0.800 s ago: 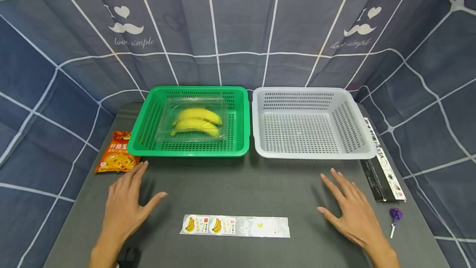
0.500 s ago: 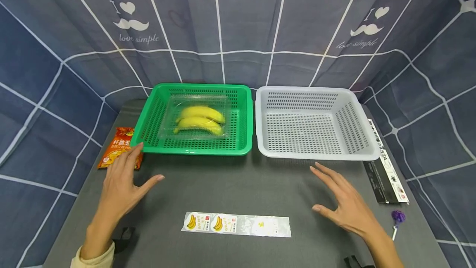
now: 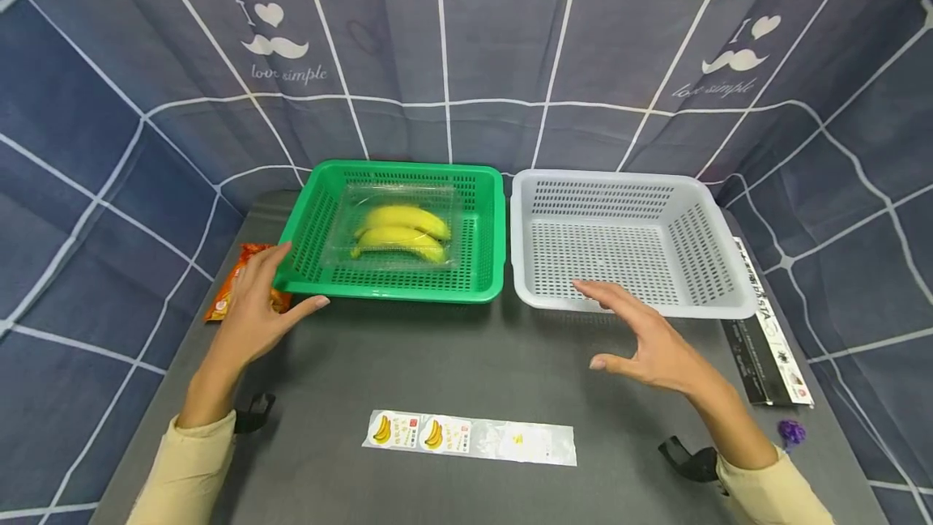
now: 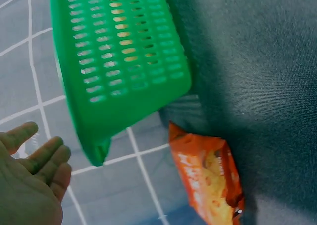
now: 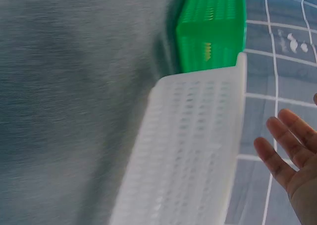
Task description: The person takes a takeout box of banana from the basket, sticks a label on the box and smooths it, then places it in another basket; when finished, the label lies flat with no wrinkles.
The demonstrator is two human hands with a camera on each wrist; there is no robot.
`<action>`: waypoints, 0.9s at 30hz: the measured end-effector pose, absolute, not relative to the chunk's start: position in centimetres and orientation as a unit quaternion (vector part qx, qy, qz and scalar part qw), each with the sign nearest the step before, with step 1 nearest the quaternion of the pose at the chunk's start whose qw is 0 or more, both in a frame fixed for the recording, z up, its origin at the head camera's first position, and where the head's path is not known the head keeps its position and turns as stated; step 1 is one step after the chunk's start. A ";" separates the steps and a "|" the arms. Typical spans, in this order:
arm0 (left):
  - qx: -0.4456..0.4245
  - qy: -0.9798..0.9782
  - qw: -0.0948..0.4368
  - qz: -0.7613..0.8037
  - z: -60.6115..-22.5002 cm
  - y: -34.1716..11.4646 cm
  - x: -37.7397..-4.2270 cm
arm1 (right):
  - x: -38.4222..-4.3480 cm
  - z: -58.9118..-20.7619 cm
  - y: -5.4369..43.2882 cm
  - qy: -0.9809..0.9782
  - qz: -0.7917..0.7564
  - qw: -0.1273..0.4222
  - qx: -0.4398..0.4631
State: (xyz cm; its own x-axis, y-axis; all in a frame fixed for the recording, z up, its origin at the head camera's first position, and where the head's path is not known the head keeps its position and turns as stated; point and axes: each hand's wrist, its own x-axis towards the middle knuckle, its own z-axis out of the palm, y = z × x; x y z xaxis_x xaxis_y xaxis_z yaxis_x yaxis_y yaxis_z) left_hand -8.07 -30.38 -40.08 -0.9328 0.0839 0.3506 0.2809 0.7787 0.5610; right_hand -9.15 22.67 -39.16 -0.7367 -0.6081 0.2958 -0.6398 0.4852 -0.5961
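My left hand hovers at the near left corner of the green basket, fingers spread and holding nothing. In the left wrist view its fingers show beside the basket's rim. Inside the green basket lies a clear plastic box with two bananas in it. My right hand, also holding nothing, is over the near edge of the white basket, its fingers extended toward the left. The right wrist view shows those fingers apart from the white basket's rim.
A strip of banana stickers lies on the grey table at the front. An orange snack bag sits left of the green basket, partly behind my left hand. To the right are a long black-and-white box and a purple lollipop.
Both hands have moved forward, the left to the green basket's corner and the right leftward to the white basket's near edge. The baskets and bananas have stayed in place while the view shifted slightly.
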 end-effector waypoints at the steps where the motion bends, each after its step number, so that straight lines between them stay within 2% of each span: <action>1: -0.099 -0.929 0.153 -0.322 -40.2 -30.6 -8.4 | -9.7 -38.8 22.3 -0.857 0.362 0.012 0.366; 4: -0.095 -0.928 0.137 -0.333 -40.5 -31.0 -9.4 | -11.4 -37.7 21.0 -0.828 0.406 -0.021 0.385; 9: -0.066 -0.930 0.099 -0.348 -41.1 -31.2 -10.3 | -14.0 -36.4 18.1 -0.780 0.486 -0.112 0.379; 14: -0.048 -0.936 0.084 -0.338 -41.3 -31.2 -10.9 | -16.7 -35.5 15.2 -0.782 0.477 -0.175 0.361; 20: -0.048 -0.948 0.053 -0.312 -41.5 -31.1 -11.6 | -20.6 -35.3 11.5 -0.793 0.465 -0.210 0.334; 27: -0.049 -0.943 0.068 -0.321 -41.9 -31.3 -11.4 | -24.3 -36.2 7.4 -0.819 0.424 -0.230 0.312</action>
State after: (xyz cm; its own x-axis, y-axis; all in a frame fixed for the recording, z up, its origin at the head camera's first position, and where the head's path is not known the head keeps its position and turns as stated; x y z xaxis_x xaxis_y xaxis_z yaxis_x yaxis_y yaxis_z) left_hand -11.45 -31.29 -41.88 -0.9861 0.0488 0.1589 0.1357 0.7885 0.5999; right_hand -24.28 7.45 -36.21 -0.6999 -0.7053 -0.1125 -0.3150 0.4463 -0.8376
